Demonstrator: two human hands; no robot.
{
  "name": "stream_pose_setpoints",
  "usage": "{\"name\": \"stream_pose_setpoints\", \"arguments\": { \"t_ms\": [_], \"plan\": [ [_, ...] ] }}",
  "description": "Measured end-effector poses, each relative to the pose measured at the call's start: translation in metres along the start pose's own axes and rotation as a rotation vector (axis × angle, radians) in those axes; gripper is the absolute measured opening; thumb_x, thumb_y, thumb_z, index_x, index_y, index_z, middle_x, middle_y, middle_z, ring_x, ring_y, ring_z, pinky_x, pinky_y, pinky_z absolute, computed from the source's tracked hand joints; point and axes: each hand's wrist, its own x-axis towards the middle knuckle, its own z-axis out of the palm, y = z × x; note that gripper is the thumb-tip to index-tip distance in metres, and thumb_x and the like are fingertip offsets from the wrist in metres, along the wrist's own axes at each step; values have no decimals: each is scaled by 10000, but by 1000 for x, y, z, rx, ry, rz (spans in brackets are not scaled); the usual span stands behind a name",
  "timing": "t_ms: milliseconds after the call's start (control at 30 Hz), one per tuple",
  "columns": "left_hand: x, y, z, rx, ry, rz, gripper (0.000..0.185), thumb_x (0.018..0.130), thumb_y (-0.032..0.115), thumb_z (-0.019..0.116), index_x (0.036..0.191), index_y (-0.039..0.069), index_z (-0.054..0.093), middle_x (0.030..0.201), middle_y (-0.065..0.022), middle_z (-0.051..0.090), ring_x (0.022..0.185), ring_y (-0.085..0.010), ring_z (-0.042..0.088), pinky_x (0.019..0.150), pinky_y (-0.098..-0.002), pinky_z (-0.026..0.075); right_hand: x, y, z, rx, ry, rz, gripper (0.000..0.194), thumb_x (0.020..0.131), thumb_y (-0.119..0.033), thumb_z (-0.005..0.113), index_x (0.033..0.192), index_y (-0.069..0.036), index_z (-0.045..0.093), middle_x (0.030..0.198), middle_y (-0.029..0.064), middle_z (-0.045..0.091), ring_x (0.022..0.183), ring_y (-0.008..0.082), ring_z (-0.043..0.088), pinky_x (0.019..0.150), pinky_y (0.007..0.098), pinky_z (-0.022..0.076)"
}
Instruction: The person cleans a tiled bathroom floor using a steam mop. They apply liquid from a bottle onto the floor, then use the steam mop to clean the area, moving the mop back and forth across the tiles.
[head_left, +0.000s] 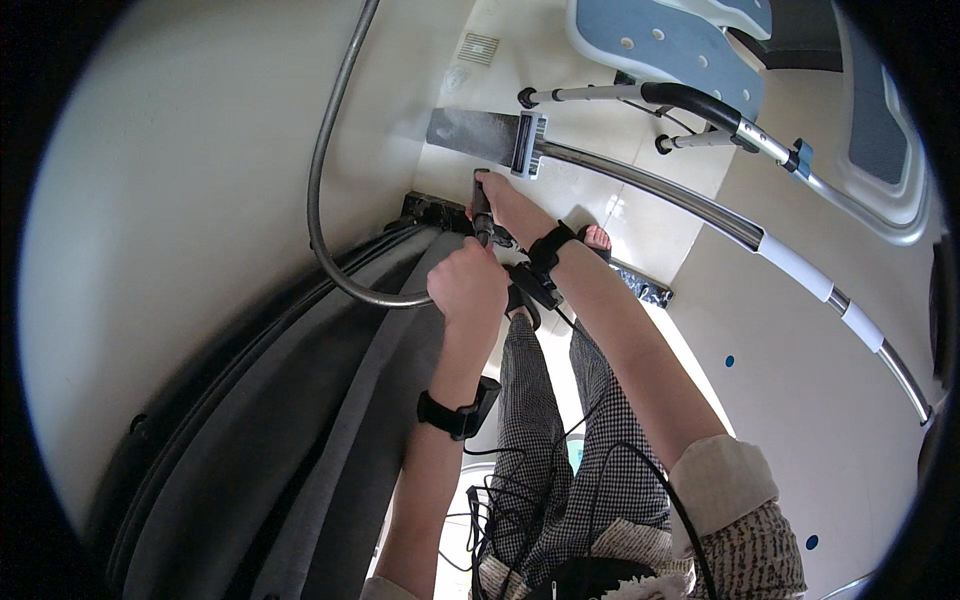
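Observation:
My left hand (469, 281) is closed around a flexible metal shower hose (323, 225), just below where it meets a dark handle. Above it, my right hand (506, 199) grips that handheld shower head (481, 196), whose far end points towards the floor by the wall. My fingers cover part of the handle. The hose loops down from the top of the view and up into my left fist. Just beyond my right hand, a long-handled floor mop (529, 145) with a flat grey head rests against the wall corner.
A shower chair (675, 49) with blue padded panels and metal legs stands at the upper right. A floor drain (478, 48) lies near the wall. A dark door panel or curtain (300, 420) runs along my left. A dark stone threshold (641, 285) crosses the floor. Black cables (517, 480) hang before my legs.

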Motion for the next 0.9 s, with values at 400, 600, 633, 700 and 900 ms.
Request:
{"name": "stream_pose_setpoints", "arguments": {
  "t_ms": [400,600,633,700,900],
  "plan": [
    [8,-2,-6,44,-3,-42,271,798,306,520,708,58,582,637,-133,605,615,-290,612,549,-367,483,39,8,6,-14,-5,-145,254,818,-216,429,784,8,543,654,186,559,489,319,553,402,427,463],
    [8,-3,-2,36,29,-45,252,778,292,546,678,63,580,618,-121,603,593,-273,614,530,-357,481,41,1,10,49,152,78,179,691,-154,603,772,-1,560,785,162,579,641,321,559,575,375,472],
    [8,-4,-2,24,11,-56,272,784,305,538,683,56,585,631,-137,603,609,-289,612,548,-369,483,37,-2,11,97,230,118,179,617,-110,694,730,-7,601,860,159,611,753,330,588,668,350,489],
    [8,-4,-2,14,-8,-57,292,789,317,532,692,48,590,642,-153,603,624,-306,609,567,-384,485,26,-4,15,79,216,73,177,656,-135,648,754,-4,580,821,160,596,698,323,576,621,360,483],
    [8,-6,-3,45,33,-23,224,773,267,548,684,64,582,619,-116,606,586,-264,618,525,-344,485,14,-7,21,27,148,-12,222,772,-210,509,827,5,515,704,163,554,533,303,540,481,389,464]
  ]
}}
